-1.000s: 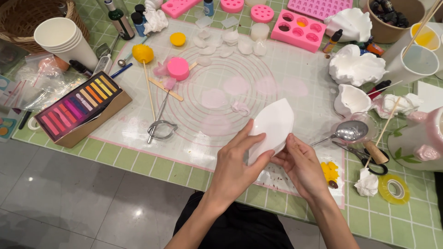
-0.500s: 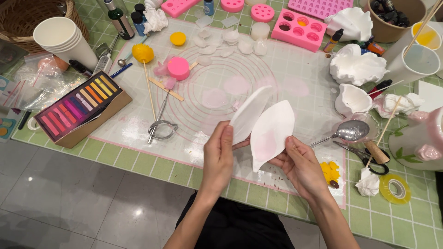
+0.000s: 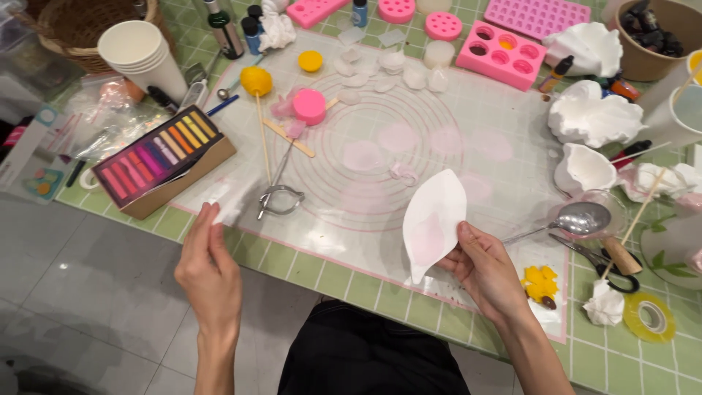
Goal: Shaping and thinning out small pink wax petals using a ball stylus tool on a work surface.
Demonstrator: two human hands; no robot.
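1. At the far left of the desk (image 3: 307,267), a stack of white paper cups (image 3: 142,55) stands beside a wicker basket (image 3: 80,25), with a box of coloured pastel sticks (image 3: 157,157) in front of it.
2. The left hand (image 3: 208,274) hovers over the near desk edge. Its fingers (image 3: 212,219) are straight and close together, pinching a thin, blurred translucent sheet (image 3: 230,197) that rises from the fingertips; how firmly they hold it I cannot tell.
3. Just right of that sheet, a small metal petal cutter (image 3: 280,200) lies on the clear silicone mat (image 3: 365,212), with wooden sticks and a round pink piece (image 3: 308,106) beyond it.
4. The white petal-shaped piece (image 3: 433,223) is held upright above the mat's near edge, pointed tip up, faint pink on its lower face.
5. The right hand (image 3: 490,271) grips it from the right: thumb pressed on the front near the lower right edge, the fingers (image 3: 468,238) curled behind, clamped on the petal.
6. Further right lie a metal spoon (image 3: 581,219), scissors (image 3: 599,260), yellow bits (image 3: 540,284) and a tape roll (image 3: 649,316).
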